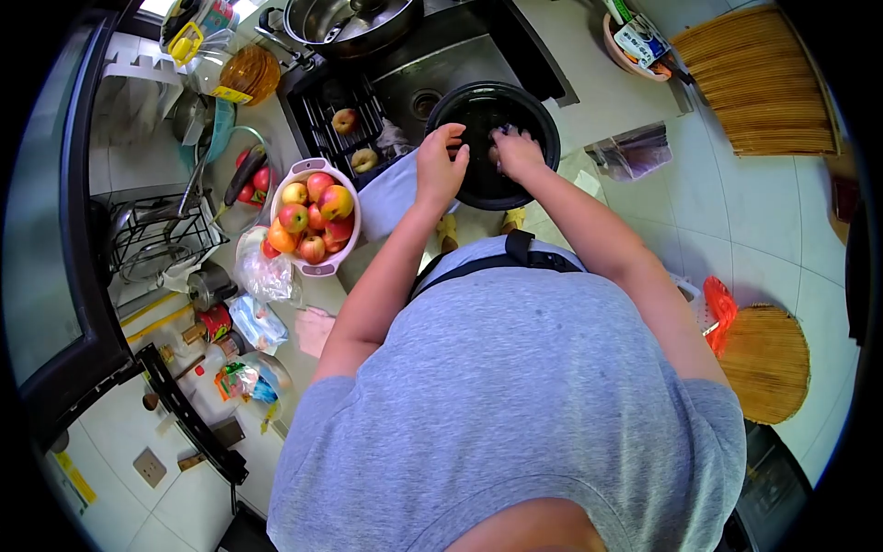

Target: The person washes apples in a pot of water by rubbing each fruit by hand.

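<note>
A black basin (478,189) of dark liquid sits at the front edge of the dark sink (460,63). At the basin's left rim is my left hand (443,164), raised, with its fingers apart and nothing in them. Inside the right part of the basin, my right hand (517,155) has bent fingers around something pale or purplish that is too small to make out. A pink-white colander (319,269) of apples and other fruit stands left of my left arm. Two fruits, one reddish (345,121) and one yellowish (364,160), lie by the black rack in the sink.
Behind the sink stands a steel pot (354,28). Plastic bags (265,267), an eggplant (244,175) and an oil bottle (248,75) crowd the left counter. A pink container (635,55) is at the back right, and a clear bag (639,155) hangs near the counter edge.
</note>
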Demonstrator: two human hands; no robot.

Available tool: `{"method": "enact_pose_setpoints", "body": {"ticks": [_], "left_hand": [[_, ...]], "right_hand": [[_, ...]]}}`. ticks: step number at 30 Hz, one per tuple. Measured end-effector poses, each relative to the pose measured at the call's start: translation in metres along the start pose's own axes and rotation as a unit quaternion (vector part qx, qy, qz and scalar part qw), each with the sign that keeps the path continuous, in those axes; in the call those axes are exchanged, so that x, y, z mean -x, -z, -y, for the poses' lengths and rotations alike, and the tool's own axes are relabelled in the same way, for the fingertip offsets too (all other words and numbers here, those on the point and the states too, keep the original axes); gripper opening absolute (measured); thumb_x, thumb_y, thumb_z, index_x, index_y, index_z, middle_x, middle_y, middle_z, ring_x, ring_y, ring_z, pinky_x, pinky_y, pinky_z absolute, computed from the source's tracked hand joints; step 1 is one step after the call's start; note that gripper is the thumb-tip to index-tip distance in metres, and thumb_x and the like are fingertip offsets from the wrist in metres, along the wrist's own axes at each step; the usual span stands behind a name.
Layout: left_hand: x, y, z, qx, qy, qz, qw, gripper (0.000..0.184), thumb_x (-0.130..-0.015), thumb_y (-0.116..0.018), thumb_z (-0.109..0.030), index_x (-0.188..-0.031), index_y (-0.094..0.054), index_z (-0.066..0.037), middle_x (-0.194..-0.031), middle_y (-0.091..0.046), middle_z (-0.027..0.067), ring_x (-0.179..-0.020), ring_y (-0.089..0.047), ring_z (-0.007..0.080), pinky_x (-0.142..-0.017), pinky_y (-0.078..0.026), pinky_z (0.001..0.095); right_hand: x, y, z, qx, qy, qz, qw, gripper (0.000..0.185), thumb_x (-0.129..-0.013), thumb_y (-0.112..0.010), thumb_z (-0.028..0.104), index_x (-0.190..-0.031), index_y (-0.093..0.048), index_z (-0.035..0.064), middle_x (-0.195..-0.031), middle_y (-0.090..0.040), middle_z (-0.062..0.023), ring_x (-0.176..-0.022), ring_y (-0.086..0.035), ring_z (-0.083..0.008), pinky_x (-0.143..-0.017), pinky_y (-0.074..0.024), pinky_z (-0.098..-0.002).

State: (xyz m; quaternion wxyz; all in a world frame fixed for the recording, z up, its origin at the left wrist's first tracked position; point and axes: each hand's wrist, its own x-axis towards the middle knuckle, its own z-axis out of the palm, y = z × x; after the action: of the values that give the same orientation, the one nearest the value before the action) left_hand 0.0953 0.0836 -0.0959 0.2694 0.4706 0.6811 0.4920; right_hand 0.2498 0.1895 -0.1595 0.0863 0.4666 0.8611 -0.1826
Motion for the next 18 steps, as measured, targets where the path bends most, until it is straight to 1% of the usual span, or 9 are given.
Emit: {"method": "enact_pose_setpoints", "body": {"ticks": [2, 4, 6, 9, 12, 14, 15, 16, 18], "left_hand": [[-0.001, -0.003, 0.006, 0.004, 0.002, 0.005, 1.0, 0.034, -0.086, -0.071, 0.002, -0.12, -0.065, 0.0, -0.111, -0.071, 0.0144, -0.098, -0.072, 0.0239, -0.084, -0.059, 0.0342], [-0.003, -0.004, 0.008, -0.013, 0.026, 0.044, 0.999, 0.033, -0.086, -0.071, 0.001, -0.119, -0.065, 0.0, -0.109, -0.073, 0.0143, -0.095, -0.073, 0.0234, -0.083, -0.059, 0.0337], [-0.004, -0.005, 0.009, -0.014, 0.028, 0.041, 0.999, 0.032, -0.088, -0.072, -0.002, -0.119, -0.065, 0.001, -0.11, -0.073, 0.0148, -0.092, -0.073, 0.0231, -0.082, -0.059, 0.0336], [-0.007, -0.009, 0.007, -0.021, 0.025, 0.024, 0.999, 0.032, -0.094, -0.069, -0.013, -0.123, -0.064, 0.001, -0.112, -0.072, 0.0175, -0.097, -0.072, 0.0259, -0.087, -0.057, 0.0359], [-0.016, -0.022, -0.002, 0.031, -0.034, 0.019, 0.999, 0.042, -0.105, -0.052, -0.032, -0.128, -0.059, 0.003, -0.116, -0.068, 0.0254, -0.105, -0.067, 0.0395, -0.095, -0.051, 0.0442], [-0.017, -0.03, -0.01, 0.087, -0.032, -0.006, 0.996, 0.039, -0.107, -0.049, -0.032, -0.128, -0.059, 0.0, -0.114, -0.068, 0.0251, -0.106, -0.067, 0.0387, -0.096, -0.051, 0.042], [-0.019, -0.034, -0.008, 0.102, -0.027, -0.011, 0.994, 0.038, -0.108, -0.048, -0.032, -0.128, -0.06, -0.002, -0.112, -0.069, 0.0237, -0.105, -0.068, 0.0382, -0.094, -0.052, 0.0418], [-0.021, -0.037, -0.009, 0.123, -0.022, -0.014, 0.992, 0.038, -0.11, -0.045, -0.032, -0.128, -0.061, -0.004, -0.113, -0.07, 0.0193, -0.104, -0.069, 0.0327, -0.092, -0.053, 0.0375], [-0.025, -0.04, -0.01, 0.083, -0.041, -0.018, 0.996, 0.033, -0.105, -0.054, -0.031, -0.121, -0.063, -0.003, -0.109, -0.07, 0.0197, -0.098, -0.069, 0.035, -0.088, -0.053, 0.038]], "right_hand": [[-0.009, -0.01, -0.012, -0.007, 0.014, 0.004, 1.0, 0.072, -0.068, -0.088, 0.023, -0.134, -0.06, 0.0147, -0.132, -0.061, -0.0203, -0.112, -0.064, -0.0432, -0.096, -0.0537, -0.0482], [-0.014, 0.002, -0.017, -0.25, 0.08, 0.071, 0.962, 0.069, -0.069, -0.089, 0.02, -0.131, -0.062, 0.0114, -0.118, -0.068, -0.0154, -0.098, -0.07, -0.0344, -0.088, -0.0574, -0.0438], [-0.005, 0.026, -0.01, -0.591, -0.067, 0.179, 0.783, 0.057, -0.076, -0.088, 0.015, -0.127, -0.064, 0.0133, -0.107, -0.067, -0.0026, -0.088, -0.066, -0.0121, -0.076, -0.0571, -0.026], [0.007, 0.048, -0.005, -0.681, -0.054, 0.179, 0.708, 0.054, -0.082, -0.083, 0.011, -0.131, -0.061, 0.0161, -0.11, -0.066, -0.0025, -0.089, -0.066, -0.0114, -0.078, -0.0569, -0.0267], [0.017, 0.061, 0.008, -0.747, 0.019, 0.183, 0.638, 0.044, -0.092, -0.072, 0.014, -0.134, -0.058, 0.0163, -0.113, -0.064, -0.0036, -0.091, -0.066, -0.013, -0.081, -0.0571, -0.0283], [0.025, 0.067, 0.023, -0.829, -0.03, 0.17, 0.532, 0.034, -0.099, -0.062, 0.021, -0.131, -0.056, 0.0161, -0.115, -0.063, -0.005, -0.094, -0.066, -0.0148, -0.082, -0.0561, -0.0283], [0.028, 0.074, 0.03, -0.818, -0.047, 0.167, 0.548, 0.027, -0.101, -0.057, 0.027, -0.126, -0.056, 0.0169, -0.109, -0.064, -0.0045, -0.088, -0.067, -0.0154, -0.072, -0.0547, -0.027], [0.026, 0.077, 0.034, -0.801, -0.088, 0.146, 0.575, 0.02, -0.1, -0.058, 0.03, -0.114, -0.059, 0.0151, -0.092, -0.063, -0.0028, -0.067, -0.062, -0.0126, -0.052, -0.0455, -0.0246], [0.016, 0.073, 0.027, -0.796, -0.077, 0.169, 0.576, 0.028, -0.1, -0.054, 0.04, -0.096, -0.061, 0.0138, -0.073, -0.057, -0.0002, -0.048, -0.047, -0.0102, -0.04, -0.0298, -0.0241]]}}
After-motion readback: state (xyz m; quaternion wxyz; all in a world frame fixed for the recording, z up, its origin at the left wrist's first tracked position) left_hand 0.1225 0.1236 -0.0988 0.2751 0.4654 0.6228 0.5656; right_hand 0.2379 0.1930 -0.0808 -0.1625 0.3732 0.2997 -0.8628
